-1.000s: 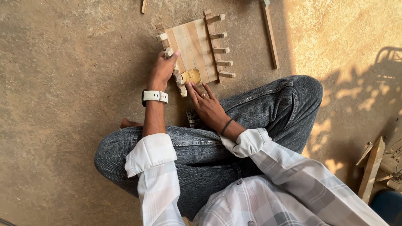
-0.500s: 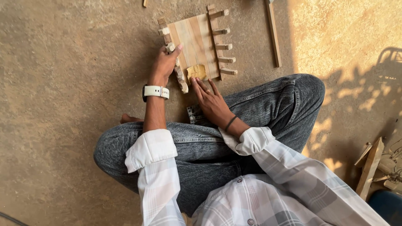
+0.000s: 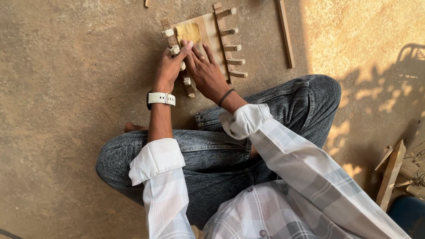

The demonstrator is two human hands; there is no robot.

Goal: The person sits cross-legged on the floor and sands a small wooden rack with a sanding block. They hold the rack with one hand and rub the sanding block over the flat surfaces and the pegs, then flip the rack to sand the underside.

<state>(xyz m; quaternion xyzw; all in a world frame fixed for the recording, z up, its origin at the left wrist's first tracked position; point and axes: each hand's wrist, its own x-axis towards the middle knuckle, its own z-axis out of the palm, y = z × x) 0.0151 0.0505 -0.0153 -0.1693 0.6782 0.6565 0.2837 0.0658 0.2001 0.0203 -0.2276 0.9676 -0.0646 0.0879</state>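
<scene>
A small wooden frame [image 3: 213, 27] with a flat panel and short pegs along both side rails lies on the dirt floor in front of my crossed legs. My left hand [image 3: 168, 68], a white watch on its wrist, grips the frame's left rail. My right hand [image 3: 207, 74] lies flat on the panel. Its fingertips press a yellow piece of sandpaper [image 3: 189, 32] against the far part of the wood.
A long thin wooden strip [image 3: 286, 34] lies on the floor right of the frame. A small wood scrap [image 3: 147, 3] sits at the top edge. Rough wooden pieces [image 3: 391, 175] and a blue object [image 3: 407, 214] are at the lower right.
My right hand has slid the sandpaper from the near end of the panel toward its far end. My left hand has kept its grip on the left rail.
</scene>
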